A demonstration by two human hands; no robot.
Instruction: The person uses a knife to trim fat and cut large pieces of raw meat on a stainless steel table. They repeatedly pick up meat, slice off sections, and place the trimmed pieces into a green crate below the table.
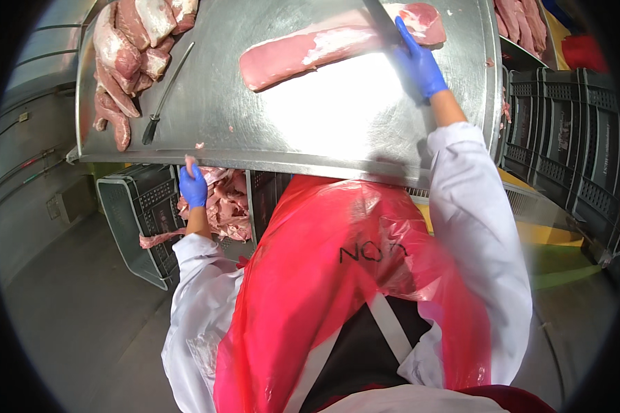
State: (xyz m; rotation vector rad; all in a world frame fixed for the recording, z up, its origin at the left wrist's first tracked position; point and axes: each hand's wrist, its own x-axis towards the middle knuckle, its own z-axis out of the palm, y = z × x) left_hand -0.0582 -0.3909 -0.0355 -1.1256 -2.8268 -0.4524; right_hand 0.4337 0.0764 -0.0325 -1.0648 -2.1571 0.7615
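Note:
A long pork loin [296,58] lies across the metal table, pink with white fat on top. My right hand [422,69], in a blue glove, is closed on a knife [382,22] at the loin's right end. The blade angles up and left over the meat; its handle is hidden by the hand. My left hand [193,188], also blue-gloved, is below the table's front edge, pinching a small meat scrap [189,163]. Beneath it is a grey crate holding meat trimmings [227,206].
A heap of meat pieces [120,62] lies at the table's left, beside a sharpening steel [165,96] with a black handle. An empty-looking grey crate [134,220] stands lower left. Stacked dark crates [561,131] stand at right, with more meat [520,24] beyond. The table [296,131] has a raised rim.

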